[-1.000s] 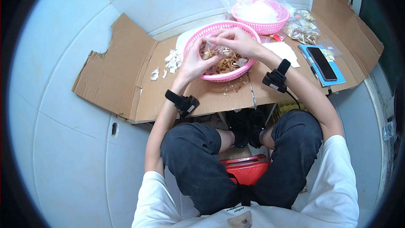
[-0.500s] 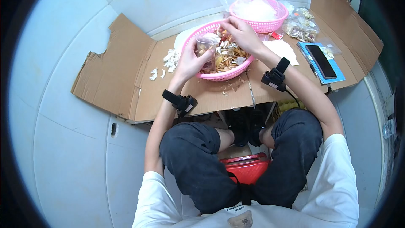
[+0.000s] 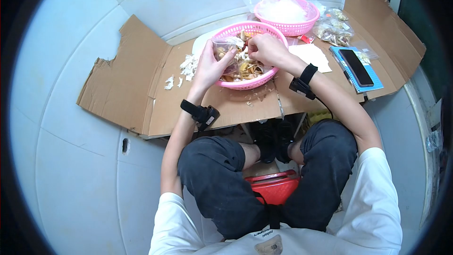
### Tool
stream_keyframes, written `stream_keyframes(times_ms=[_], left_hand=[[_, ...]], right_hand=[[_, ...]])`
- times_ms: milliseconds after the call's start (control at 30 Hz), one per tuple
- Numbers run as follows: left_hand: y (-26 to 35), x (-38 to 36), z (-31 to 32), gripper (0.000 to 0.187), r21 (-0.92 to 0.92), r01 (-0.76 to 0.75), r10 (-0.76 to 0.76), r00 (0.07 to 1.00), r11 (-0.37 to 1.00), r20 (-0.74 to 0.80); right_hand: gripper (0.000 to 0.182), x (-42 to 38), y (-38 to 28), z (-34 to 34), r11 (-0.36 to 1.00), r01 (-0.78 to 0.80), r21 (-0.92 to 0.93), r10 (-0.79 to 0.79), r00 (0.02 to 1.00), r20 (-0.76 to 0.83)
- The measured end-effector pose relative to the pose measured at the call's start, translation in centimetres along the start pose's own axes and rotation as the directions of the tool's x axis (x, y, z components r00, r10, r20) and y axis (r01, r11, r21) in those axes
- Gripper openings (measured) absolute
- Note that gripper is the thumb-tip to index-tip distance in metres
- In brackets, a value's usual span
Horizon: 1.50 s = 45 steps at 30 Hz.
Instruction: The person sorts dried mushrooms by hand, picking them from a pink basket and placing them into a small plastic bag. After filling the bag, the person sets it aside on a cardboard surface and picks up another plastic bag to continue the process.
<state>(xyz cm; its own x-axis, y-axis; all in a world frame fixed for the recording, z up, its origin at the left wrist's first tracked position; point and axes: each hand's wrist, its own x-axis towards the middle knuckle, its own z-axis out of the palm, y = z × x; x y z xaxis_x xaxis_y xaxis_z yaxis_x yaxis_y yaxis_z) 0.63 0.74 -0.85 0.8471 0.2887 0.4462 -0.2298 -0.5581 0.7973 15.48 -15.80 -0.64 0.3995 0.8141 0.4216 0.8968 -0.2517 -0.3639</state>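
Observation:
A pink basket (image 3: 250,84) holds a mix of brown and pale dried pieces (image 3: 252,70). Over its left side, my left hand (image 3: 213,63) grips a clear plastic bag (image 3: 225,46) with some pieces inside. My right hand (image 3: 266,49) is above the right part of the basket, its fingers pinched together among the pieces; whatever is between the fingertips is too small to make out. White shreds (image 3: 189,67) lie on the cardboard just left of the basket.
Behind stands a second pink basket (image 3: 295,29) with clear bags. To the right are filled plastic bags (image 3: 334,33), white paper (image 3: 311,56) and a phone (image 3: 356,67) on a blue notebook (image 3: 373,78). Cardboard (image 3: 212,108) covers the work surface.
My right hand has moved down and slightly toward me, from the basket's back rim to the pieces near the bag. My left hand still holds the bag in nearly the same place.

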Motion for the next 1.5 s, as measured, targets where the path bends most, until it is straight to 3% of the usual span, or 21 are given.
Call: stream_keyframes(times_ms=[33, 133, 167, 233, 300, 367, 433, 533, 567, 633, 767, 900, 1000, 1067, 1100, 1167, 1233, 1300, 1367, 1433, 1500], left_hand=[[0.0, 0.1, -0.1, 0.049, 0.041, 0.044, -0.044, 0.999, 0.998, 0.006], [0.0, 0.0, 0.0, 0.049, 0.04, 0.058, -0.058, 0.998, 0.998, 0.006], [0.0, -0.1, 0.1, 0.049, -0.003, 0.028, -0.028, 1.0, 1.0, 0.005], [-0.2, -0.1, 0.2, 0.049, -0.023, 0.0, 0.0, 1.0, 1.0, 0.002], [-0.2, 0.0, 0.3, 0.049, -0.041, -0.032, 0.032, 0.999, 0.999, -0.001], [-0.2, 0.0, 0.3, 0.055, -0.085, 0.016, -0.018, 1.0, 0.996, -0.018], [-0.1, 0.1, 0.2, 0.052, -0.04, -0.004, 0.003, 1.0, 0.999, -0.012], [-0.1, 0.0, 0.3, 0.049, -0.023, -0.014, 0.015, 1.0, 1.0, 0.007], [0.0, -0.1, 0.3, 0.049, -0.052, -0.01, 0.01, 1.0, 0.999, 0.01], [0.1, -0.2, 0.2, 0.049, -0.025, 0.004, -0.004, 1.0, 1.0, 0.012], [0.3, -0.2, 0.2, 0.049, -0.044, 0.031, -0.03, 0.999, 0.999, 0.027], [0.5, -0.2, 0.3, 0.049, -0.064, 0.021, -0.018, 0.999, 0.998, 0.036], [0.2, -0.2, 0.3, 0.052, -0.081, -0.003, 0.003, 1.0, 0.997, 0.004], [0.2, -0.2, 0.2, 0.052, -0.097, 0.034, -0.033, 0.999, 0.995, 0.011], [0.1, -0.2, 0.3, 0.052, -0.097, 0.032, -0.031, 0.999, 0.995, 0.01], [-0.1, -0.1, 0.3, 0.052, -0.087, 0.017, -0.017, 1.0, 0.996, 0.002], [0.0, -0.1, 0.3, 0.051, -0.083, 0.002, -0.003, 1.0, 0.997, -0.004], [0.3, -0.2, 0.4, 0.051, -0.077, -0.012, 0.011, 1.0, 0.997, -0.008], [0.8, -0.4, 0.5, 0.054, -0.132, 0.026, -0.028, 1.0, 0.991, -0.013], [0.6, -0.3, 0.4, 0.058, -0.126, -0.004, 0.005, 1.0, 0.992, 0.004], [0.7, -0.3, 0.3, 0.063, -0.123, -0.033, 0.037, 0.999, 0.992, 0.027]], right_hand=[[0.016, 0.1, -0.2, -0.3, 1.0, 0.0, -0.003, 0.0, 1.0, 0.0], [0.01, 0.5, -0.1, -0.8, 0.831, -0.191, 0.523, 0.169, 0.981, 0.09], [0.01, 0.8, 0.0, -0.9, 0.831, -0.192, 0.522, 0.169, 0.981, 0.092], [0.012, 1.1, 0.1, -1.2, 0.615, -0.073, 0.785, 0.114, 0.993, 0.004], [0.015, 1.0, 0.3, -1.5, 0.585, -0.067, 0.808, 0.129, 0.992, -0.011], [0.015, 1.0, 0.4, -1.5, 0.423, 0.024, 0.906, 0.146, 0.985, -0.094], [0.019, 0.8, 0.2, -1.6, 0.408, 0.005, 0.913, 0.14, 0.988, -0.068], [0.031, 0.6, -0.1, -0.9, 0.812, -0.135, 0.568, 0.194, 0.98, -0.044], [0.031, 0.7, 0.2, -0.5, 0.809, -0.137, 0.572, 0.195, 0.98, -0.042], [0.021, 0.6, 0.8, 0.3, 0.998, 0.061, 0.012, -0.061, 0.996, -0.063], [0.019, 0.1, -0.1, 0.2, 0.989, -0.014, -0.15, 0.037, 0.988, 0.147], [0.015, -0.1, -0.1, -0.2, 0.994, -0.027, -0.101, 0.039, 0.993, 0.113], [0.011, 0.1, 0.4, 0.2, 0.998, 0.064, 0.016, -0.063, 0.996, -0.062], [0.01, 0.3, 0.3, 0.0, 0.959, 0.03, 0.282, 0.004, 0.993, -0.119], [0.01, 0.3, 0.1, -0.2, 0.959, 0.031, 0.281, 0.003, 0.993, -0.119], [0.012, 0.4, -0.2, -0.7, 0.792, -0.05, 0.608, 0.121, 0.99, -0.077], [0.013, 0.7, 0.2, -0.7, 0.74, -0.037, 0.672, 0.097, 0.994, -0.051], [0.019, 0.9, 0.2, -0.9, 0.52, -0.007, 0.854, 0.12, 0.991, -0.064], [0.022, 1.0, 0.1, -1.7, 0.514, -0.038, 0.857, 0.144, 0.989, -0.043], [0.023, 1.0, 0.0, -2.2, 0.239, -0.055, 0.969, 0.221, 0.975, 0.0], [0.026, 1.1, 0.1, -2.3, 0.188, -0.061, 0.98, 0.206, 0.978, 0.021]])
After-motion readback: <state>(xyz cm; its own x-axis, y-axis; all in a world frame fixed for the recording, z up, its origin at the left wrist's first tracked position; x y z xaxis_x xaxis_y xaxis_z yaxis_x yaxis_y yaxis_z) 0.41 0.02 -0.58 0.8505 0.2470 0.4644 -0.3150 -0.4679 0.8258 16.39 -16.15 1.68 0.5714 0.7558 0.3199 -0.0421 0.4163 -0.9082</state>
